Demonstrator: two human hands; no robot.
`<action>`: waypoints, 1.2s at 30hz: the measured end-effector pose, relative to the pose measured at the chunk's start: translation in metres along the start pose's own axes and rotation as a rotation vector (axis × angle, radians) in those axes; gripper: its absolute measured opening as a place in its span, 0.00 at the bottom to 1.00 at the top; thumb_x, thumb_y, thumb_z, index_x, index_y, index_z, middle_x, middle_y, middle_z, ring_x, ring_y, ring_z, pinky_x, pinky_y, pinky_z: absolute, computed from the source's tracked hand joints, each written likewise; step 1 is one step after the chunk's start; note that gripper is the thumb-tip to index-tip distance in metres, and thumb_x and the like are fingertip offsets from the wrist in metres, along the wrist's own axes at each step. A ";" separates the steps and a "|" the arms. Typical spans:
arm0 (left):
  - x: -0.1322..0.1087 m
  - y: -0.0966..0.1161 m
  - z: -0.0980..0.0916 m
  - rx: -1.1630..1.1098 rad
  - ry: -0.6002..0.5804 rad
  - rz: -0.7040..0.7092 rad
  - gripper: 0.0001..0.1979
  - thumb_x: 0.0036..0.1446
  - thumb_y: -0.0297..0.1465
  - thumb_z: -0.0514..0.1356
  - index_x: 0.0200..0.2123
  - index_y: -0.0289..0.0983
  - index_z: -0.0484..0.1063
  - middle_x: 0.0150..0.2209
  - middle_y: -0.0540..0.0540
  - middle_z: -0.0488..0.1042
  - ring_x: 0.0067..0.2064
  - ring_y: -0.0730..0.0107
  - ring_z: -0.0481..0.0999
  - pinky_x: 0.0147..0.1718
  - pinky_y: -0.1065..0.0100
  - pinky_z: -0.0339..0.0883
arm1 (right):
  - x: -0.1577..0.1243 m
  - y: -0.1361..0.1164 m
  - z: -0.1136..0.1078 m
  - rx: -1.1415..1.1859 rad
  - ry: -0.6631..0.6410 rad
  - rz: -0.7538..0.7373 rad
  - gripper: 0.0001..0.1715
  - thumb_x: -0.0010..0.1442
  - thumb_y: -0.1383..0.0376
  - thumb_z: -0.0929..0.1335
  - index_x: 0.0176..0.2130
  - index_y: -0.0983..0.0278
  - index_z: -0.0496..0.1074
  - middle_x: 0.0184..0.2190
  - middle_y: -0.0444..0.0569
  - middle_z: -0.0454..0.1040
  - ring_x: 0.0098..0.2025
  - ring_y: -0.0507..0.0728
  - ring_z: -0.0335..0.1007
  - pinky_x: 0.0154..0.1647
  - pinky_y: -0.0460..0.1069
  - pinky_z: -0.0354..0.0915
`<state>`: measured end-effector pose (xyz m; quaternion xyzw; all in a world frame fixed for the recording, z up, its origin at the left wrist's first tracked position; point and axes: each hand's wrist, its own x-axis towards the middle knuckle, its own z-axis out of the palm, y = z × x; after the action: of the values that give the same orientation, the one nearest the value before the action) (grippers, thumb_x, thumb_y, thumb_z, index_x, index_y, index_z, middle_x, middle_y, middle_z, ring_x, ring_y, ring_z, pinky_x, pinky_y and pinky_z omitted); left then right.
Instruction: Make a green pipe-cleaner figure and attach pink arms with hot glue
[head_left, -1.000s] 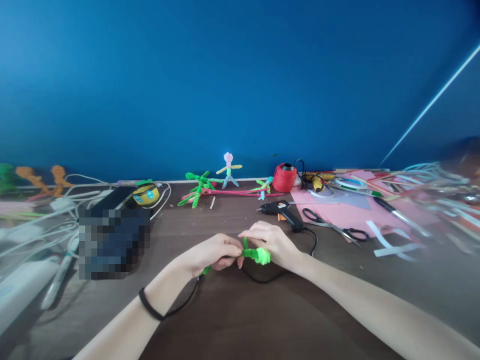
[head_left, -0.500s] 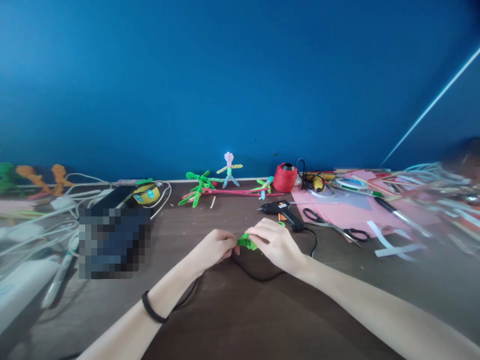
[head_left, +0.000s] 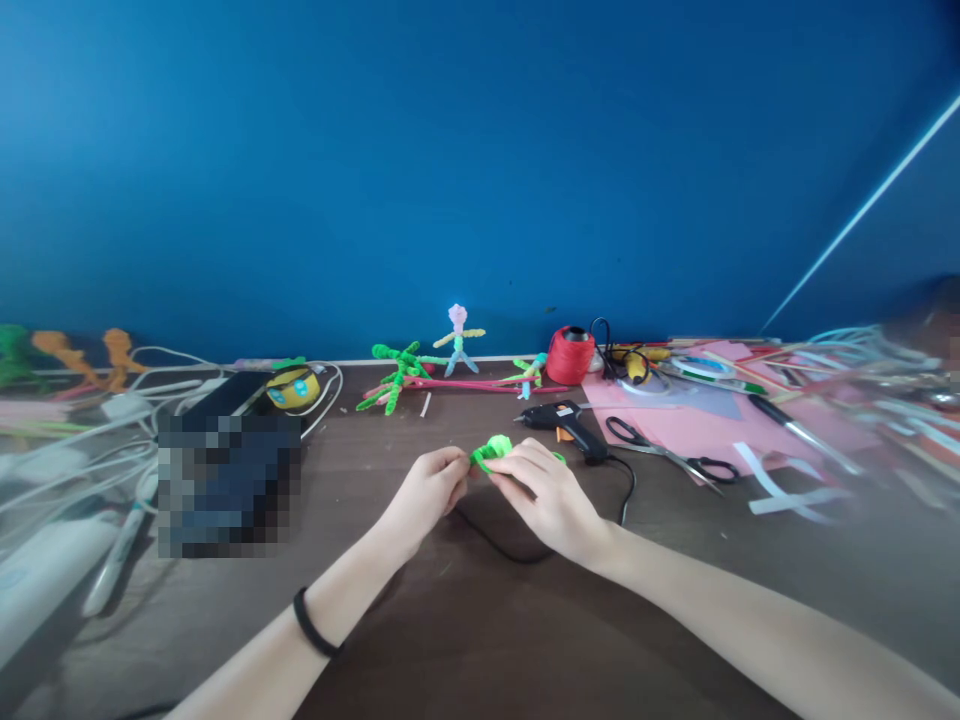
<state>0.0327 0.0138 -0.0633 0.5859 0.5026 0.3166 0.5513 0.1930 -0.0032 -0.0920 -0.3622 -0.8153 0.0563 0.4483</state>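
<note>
A small bright green fuzzy piece [head_left: 498, 446], apparently twisted pipe cleaner, is held between my two hands above the dark table. My left hand [head_left: 429, 492] pinches its left end between thumb and fingers. From the right, my right hand [head_left: 551, 497] closes its fingertips on the piece, and a bit of green sticks out behind those fingers. Beyond my hands stand a green pipe-cleaner figure [head_left: 396, 376] and a pink, yellow and blue one [head_left: 458, 340].
Behind my right hand lies a black glue gun [head_left: 574, 428] with its cord looping below my hands. Scissors [head_left: 667, 452] and pink paper [head_left: 806, 432] are to the right, near a red spool [head_left: 570, 356]. White cables [head_left: 146, 400] and a yellow tape roll [head_left: 292, 388] lie left.
The green piece has turned and risen slightly, showing a lighter rounded part above my right fingertips. My left hand has shifted a little up and left.
</note>
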 end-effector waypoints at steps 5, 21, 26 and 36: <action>0.001 -0.001 -0.001 -0.343 -0.056 -0.030 0.08 0.51 0.32 0.52 0.24 0.34 0.62 0.13 0.59 0.50 0.14 0.85 0.45 0.14 0.75 0.36 | -0.001 0.006 0.001 0.116 0.063 0.124 0.08 0.59 0.68 0.62 0.35 0.63 0.71 0.30 0.50 0.72 0.33 0.54 0.67 0.37 0.49 0.64; -0.003 0.003 -0.013 -0.412 -0.520 -0.141 0.11 0.54 0.30 0.51 0.22 0.33 0.63 0.09 0.59 0.47 0.13 0.85 0.40 0.14 0.75 0.33 | 0.006 0.010 -0.004 0.698 -0.253 0.436 0.10 0.52 0.62 0.68 0.33 0.67 0.71 0.31 0.49 0.73 0.34 0.54 0.69 0.38 0.49 0.63; -0.001 0.005 -0.012 -0.318 -0.366 -0.109 0.10 0.53 0.30 0.51 0.22 0.33 0.64 0.10 0.59 0.49 0.13 0.85 0.41 0.14 0.74 0.33 | 0.004 0.011 0.001 0.681 -0.185 0.510 0.09 0.52 0.63 0.68 0.32 0.66 0.74 0.30 0.47 0.74 0.34 0.54 0.69 0.39 0.49 0.63; -0.002 0.001 -0.003 0.139 -0.015 0.174 0.11 0.53 0.32 0.49 0.21 0.35 0.62 0.14 0.57 0.52 0.18 0.80 0.51 0.18 0.74 0.45 | -0.001 0.014 0.004 0.387 -0.152 0.372 0.09 0.56 0.64 0.66 0.30 0.63 0.77 0.29 0.47 0.74 0.33 0.55 0.67 0.36 0.48 0.61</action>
<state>0.0301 0.0130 -0.0613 0.6664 0.4663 0.3234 0.4836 0.1977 0.0073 -0.1007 -0.4082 -0.7401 0.3191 0.4287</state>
